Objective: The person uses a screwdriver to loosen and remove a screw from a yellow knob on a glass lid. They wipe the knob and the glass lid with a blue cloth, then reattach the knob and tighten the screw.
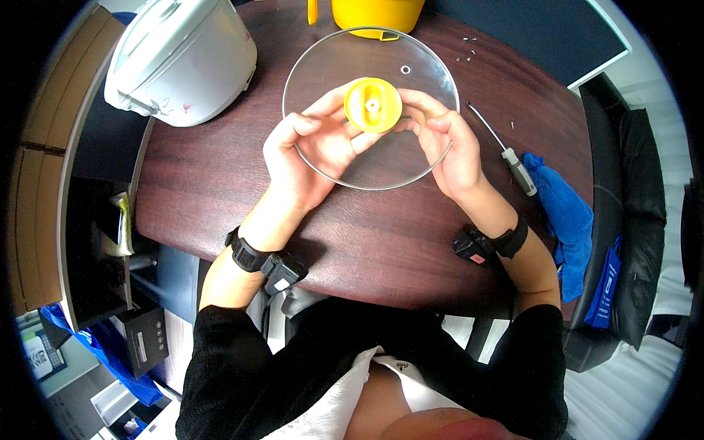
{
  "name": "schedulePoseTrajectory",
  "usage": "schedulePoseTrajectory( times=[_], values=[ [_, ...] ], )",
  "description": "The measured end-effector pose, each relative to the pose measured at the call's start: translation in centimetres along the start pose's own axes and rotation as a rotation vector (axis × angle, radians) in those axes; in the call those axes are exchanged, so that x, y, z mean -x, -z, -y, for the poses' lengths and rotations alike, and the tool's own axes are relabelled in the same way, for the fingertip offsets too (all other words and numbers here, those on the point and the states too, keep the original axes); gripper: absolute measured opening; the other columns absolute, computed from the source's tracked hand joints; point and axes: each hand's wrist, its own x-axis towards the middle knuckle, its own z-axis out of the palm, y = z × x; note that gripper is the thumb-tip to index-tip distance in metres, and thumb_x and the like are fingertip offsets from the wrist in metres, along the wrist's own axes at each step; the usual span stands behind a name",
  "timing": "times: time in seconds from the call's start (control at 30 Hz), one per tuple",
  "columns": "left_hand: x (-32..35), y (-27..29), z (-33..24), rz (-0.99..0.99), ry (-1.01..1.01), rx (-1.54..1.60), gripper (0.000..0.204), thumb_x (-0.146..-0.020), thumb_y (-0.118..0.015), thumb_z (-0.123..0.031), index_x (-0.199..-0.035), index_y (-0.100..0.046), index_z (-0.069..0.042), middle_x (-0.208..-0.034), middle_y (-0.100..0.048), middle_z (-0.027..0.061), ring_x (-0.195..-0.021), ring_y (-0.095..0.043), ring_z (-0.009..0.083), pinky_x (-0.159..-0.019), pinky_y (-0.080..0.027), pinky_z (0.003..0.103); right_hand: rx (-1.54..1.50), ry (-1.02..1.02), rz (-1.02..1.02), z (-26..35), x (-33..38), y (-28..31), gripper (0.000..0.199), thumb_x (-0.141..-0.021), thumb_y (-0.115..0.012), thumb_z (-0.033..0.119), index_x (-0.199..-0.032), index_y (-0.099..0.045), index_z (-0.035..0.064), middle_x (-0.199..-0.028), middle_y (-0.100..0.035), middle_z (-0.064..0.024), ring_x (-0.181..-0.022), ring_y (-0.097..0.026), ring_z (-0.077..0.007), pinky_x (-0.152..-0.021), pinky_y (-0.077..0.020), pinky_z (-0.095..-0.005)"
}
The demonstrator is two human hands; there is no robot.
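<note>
Both hands hold a round clear glass lid (367,165) with a thin metal rim above the table. A round yellow knob (355,117) is at its middle, with a recess and a pale spot at its centre. My left hand (312,150) is closed on the left side, thumb over the rim and fingers seen through the glass near the knob. My right hand (455,150) grips the right side, its thumb by the rim and fingers bent toward the knob. Whether the fingertips touch the knob I cannot tell.
A grey-handled screwdriver (519,171) lies on the brown table (367,242), beside a blue cloth (563,213). Several small screws (469,55) lie at the far right. A white rice cooker (183,66) stands far left, a yellow pot (375,15) at the back.
</note>
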Motion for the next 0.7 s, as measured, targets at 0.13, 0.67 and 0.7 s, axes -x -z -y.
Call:
schedulePoseTrajectory(
  times=[0.13, 0.67, 0.7],
  values=[
    [-0.11, 0.01, 0.10, -0.015, -0.002, 0.000, 0.072, -0.076, -0.045, -0.023, -0.137, -0.037, 0.013, -0.139, -0.046, 0.0283, -0.130, -0.046, 0.0376, -0.114, -0.033, 0.051, 0.002, 0.004, 0.005, -0.33, -0.05, 0.36, 0.057, -0.086, -0.036, 0.025, -0.130, -0.050, -0.0080, -0.134, -0.054, -0.0184, -0.125, -0.048, -0.0258, -0.104, -0.0348, -0.0393],
    [-0.14, 0.03, 0.10, 0.007, -0.012, -0.079, 0.074, -0.075, -0.044, -0.024, -0.138, -0.036, 0.014, -0.138, -0.046, 0.0286, -0.129, -0.047, 0.0380, -0.113, -0.034, 0.048, 0.014, -0.005, 0.016, -0.38, -0.20, 0.31, 0.057, -0.085, -0.035, 0.027, -0.128, -0.052, -0.0080, -0.133, -0.055, -0.0186, -0.123, -0.049, -0.0250, -0.105, -0.0338, -0.0389],
    [-0.18, 0.00, 0.10, 0.003, -0.011, -0.082, 0.074, -0.075, -0.044, -0.024, -0.138, -0.036, 0.014, -0.138, -0.046, 0.0286, -0.129, -0.047, 0.0379, -0.113, -0.034, 0.048, 0.003, -0.008, 0.009, -0.37, -0.19, 0.31, 0.056, -0.086, -0.036, 0.026, -0.128, -0.052, -0.0078, -0.133, -0.055, -0.0182, -0.123, -0.049, -0.0248, -0.104, -0.0342, -0.0386]
  ],
)
